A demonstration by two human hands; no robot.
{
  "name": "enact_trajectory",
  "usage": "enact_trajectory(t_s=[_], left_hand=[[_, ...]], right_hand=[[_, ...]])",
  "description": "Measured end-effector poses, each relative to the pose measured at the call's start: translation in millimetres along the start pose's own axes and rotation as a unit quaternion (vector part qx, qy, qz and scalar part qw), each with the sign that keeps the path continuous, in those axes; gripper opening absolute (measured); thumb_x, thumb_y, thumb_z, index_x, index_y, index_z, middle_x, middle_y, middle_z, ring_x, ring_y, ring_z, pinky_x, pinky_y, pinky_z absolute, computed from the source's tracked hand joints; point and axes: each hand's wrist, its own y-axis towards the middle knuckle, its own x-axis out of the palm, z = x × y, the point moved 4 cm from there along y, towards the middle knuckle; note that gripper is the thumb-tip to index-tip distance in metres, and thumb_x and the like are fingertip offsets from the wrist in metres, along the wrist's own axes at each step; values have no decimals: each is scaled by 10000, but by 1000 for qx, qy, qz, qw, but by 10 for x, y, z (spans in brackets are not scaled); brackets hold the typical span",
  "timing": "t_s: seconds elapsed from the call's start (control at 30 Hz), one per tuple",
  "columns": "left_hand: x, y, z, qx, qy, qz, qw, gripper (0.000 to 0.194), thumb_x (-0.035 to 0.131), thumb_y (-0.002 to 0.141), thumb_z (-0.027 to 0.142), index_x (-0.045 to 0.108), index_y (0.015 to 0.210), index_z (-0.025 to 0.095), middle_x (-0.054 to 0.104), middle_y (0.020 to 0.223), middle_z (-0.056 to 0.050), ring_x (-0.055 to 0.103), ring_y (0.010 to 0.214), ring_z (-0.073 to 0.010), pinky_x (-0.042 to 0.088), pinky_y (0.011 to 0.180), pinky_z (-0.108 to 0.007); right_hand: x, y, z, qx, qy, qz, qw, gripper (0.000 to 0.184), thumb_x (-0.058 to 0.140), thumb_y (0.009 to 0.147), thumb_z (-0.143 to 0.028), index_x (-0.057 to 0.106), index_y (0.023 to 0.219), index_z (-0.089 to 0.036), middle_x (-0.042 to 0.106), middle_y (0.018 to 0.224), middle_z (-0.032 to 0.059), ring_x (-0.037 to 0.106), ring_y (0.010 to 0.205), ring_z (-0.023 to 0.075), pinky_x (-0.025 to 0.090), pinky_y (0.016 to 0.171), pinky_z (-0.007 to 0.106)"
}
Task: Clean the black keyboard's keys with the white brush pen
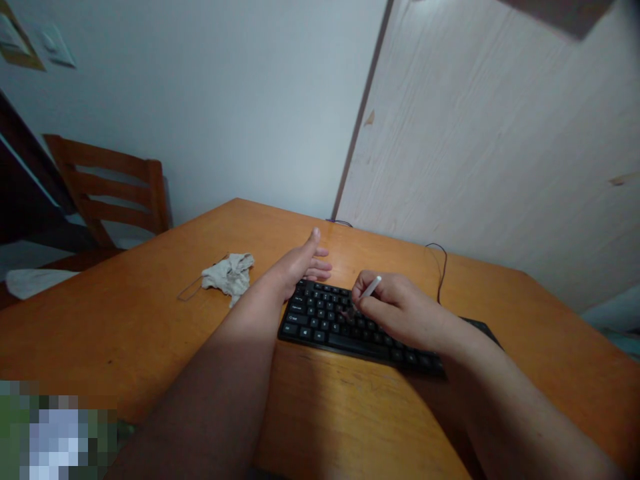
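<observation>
One black computer keyboard (320, 327) lies across the middle of the wooden table (320, 407), and over its keys the right hand (395, 307) pinches a slim white-handled tool (371, 287), tilted, its lower end blurred. At the keyboard's far left corner the left hand (300, 263) is open, fingers extended and thumb raised, though whether it presses on the corner is unclear, while a crumpled pale cloth (230, 275) rests to its left. Farther off, a thin dark cable (445, 267) curves across the table's far right part, and a slatted wooden chair (115, 190) stands at far left.
</observation>
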Motion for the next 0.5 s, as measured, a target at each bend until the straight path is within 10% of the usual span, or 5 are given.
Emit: enact_trajectory(t_s=[0.5], left_hand=[[12,-28,11,3,2,5,1000,978,278,831,917,609,1303,127,733,1203,-216,709,1072,-332,502,851,-377]], right_hand=[[-28,-79,-78,4,70,-68,995,187,513,957,-218,642,821,-205,695,757,7,613,690,162,445,641,285]])
